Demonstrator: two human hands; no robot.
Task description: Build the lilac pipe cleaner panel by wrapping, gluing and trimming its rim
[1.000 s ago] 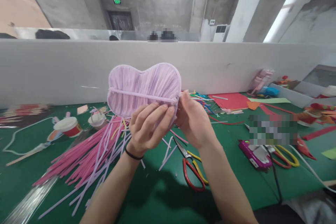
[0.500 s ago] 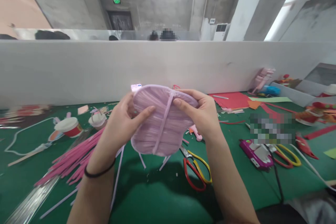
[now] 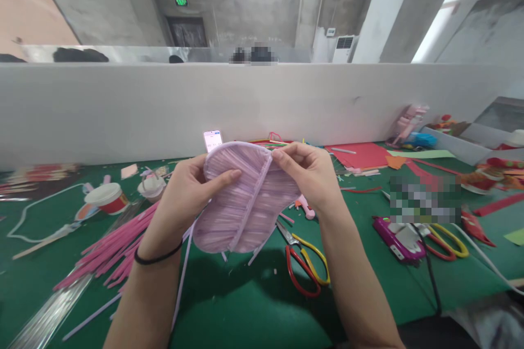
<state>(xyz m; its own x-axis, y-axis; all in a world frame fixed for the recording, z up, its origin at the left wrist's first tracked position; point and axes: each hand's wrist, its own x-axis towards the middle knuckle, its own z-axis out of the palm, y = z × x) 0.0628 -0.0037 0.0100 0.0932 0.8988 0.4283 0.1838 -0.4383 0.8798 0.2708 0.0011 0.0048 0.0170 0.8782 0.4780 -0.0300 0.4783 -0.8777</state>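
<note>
Hands hold lilac panel; pale box holds red-topped piece.

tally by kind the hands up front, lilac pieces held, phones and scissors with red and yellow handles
Hands, left hand and right hand: 2
Lilac piece: 1
Phone: 1
Scissors, middle pair and partly blurred pair at right: 2
Total: 6

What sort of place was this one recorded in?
Probably a craft workshop: bundled pink pipe cleaners, red-and-yellow-handled scissors and flat red sheets lie spread over a green worktable.
</note>
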